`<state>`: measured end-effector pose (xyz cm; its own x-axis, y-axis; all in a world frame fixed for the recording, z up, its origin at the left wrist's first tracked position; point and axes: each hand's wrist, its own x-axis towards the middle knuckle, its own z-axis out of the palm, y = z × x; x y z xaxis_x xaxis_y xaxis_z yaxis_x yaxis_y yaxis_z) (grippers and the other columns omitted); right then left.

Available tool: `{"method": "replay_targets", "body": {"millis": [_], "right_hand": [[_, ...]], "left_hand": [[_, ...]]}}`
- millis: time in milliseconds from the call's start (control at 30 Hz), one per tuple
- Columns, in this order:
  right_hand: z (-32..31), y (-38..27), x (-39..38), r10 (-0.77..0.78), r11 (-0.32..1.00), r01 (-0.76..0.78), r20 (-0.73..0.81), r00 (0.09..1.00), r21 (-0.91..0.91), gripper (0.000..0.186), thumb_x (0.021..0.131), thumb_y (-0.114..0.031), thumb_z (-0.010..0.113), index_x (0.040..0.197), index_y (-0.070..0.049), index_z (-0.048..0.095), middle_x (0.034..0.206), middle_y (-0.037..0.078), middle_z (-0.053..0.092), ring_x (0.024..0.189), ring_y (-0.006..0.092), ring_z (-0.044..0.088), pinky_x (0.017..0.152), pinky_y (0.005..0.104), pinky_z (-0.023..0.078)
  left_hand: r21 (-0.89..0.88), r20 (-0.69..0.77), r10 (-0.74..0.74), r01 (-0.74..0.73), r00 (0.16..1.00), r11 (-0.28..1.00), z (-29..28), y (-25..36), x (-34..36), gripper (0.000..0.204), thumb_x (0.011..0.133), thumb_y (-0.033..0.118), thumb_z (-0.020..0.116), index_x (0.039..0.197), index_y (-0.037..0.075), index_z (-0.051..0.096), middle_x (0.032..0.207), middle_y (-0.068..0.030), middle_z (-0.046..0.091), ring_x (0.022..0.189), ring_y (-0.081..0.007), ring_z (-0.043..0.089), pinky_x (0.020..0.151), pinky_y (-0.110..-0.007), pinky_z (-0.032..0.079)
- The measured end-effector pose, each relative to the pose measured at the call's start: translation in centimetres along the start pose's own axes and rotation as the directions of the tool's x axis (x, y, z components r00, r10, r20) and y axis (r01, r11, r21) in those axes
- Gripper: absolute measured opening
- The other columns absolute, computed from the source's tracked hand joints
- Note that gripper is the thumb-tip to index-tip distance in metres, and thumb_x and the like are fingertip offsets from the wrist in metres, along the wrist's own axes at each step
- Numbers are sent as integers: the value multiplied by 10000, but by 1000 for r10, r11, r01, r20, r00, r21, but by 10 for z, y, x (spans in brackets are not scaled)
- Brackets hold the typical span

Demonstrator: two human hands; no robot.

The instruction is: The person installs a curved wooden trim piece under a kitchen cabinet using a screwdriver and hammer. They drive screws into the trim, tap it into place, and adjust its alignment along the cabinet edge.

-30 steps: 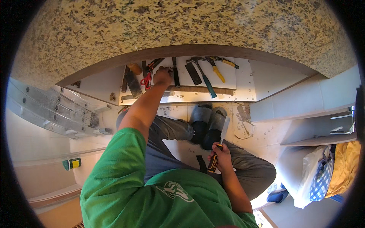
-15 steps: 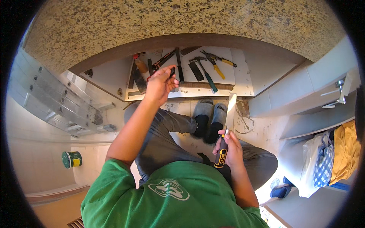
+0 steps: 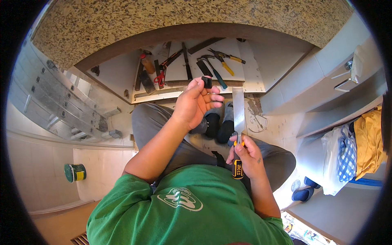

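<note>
My left hand (image 3: 192,104) pinches a small black cap (image 3: 206,83) between thumb and index finger, palm turned up with the other fingers loosely curled. My right hand (image 3: 249,155) grips a chisel with a black and yellow handle, its wide steel blade (image 3: 238,110) pointing forward, beside the cap. Beyond my hands, a cabinet shelf (image 3: 258,79) holds a hammer (image 3: 218,79), yellow-handled pliers (image 3: 226,67), red-handled scissors (image 3: 160,78), a bottle (image 3: 149,66) and several dark bars and strips.
A granite counter (image 3: 196,14) overhangs the shelf. An aluminium ladder (image 3: 65,104) stands at the left, above a green tub (image 3: 74,172). At the right are bags and yellow cloth (image 3: 367,143), with blue slippers (image 3: 302,195) on the floor. My crossed legs are beneath my hands.
My left hand has left the tools on the shelf and moved toward me and rightward, carrying the black cap. My right hand has turned the chisel more upright in the picture.
</note>
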<state>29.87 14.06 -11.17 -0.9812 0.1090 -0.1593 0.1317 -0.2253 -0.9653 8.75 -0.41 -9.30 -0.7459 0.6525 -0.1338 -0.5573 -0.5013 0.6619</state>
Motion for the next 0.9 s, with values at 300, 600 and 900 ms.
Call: {"method": "replay_targets", "body": {"millis": [300,600,900], "right_hand": [[-2,-2,-8,5,999,-5,-1,1000,43,360,1030,-316,528,1227,-16,507,773,80,602,683,170,638,644,280,514],[1,-4,-10,-26,999,26,13,1000,-40,418,1028,-313,529,1292,10,502,786,85,606,692,170,639,661,276,512],[2,-5,-13,-39,997,44,-75,996,68,411,1018,-293,525,1271,31,542,854,101,630,789,154,630,709,272,505]], "left_hand": [[121,-7,140,-138,990,983,12,3,-18,138,1005,150,529,1121,76,535,984,-116,653,897,-252,686,806,-383,568],[148,25,195,-196,981,969,18,6,-17,130,933,80,643,1036,92,565,979,-81,652,1002,-253,690,848,-372,571],[179,-47,240,-228,970,957,32,7,-22,148,933,89,655,1069,56,607,934,-81,691,979,-265,706,857,-375,582]]}}
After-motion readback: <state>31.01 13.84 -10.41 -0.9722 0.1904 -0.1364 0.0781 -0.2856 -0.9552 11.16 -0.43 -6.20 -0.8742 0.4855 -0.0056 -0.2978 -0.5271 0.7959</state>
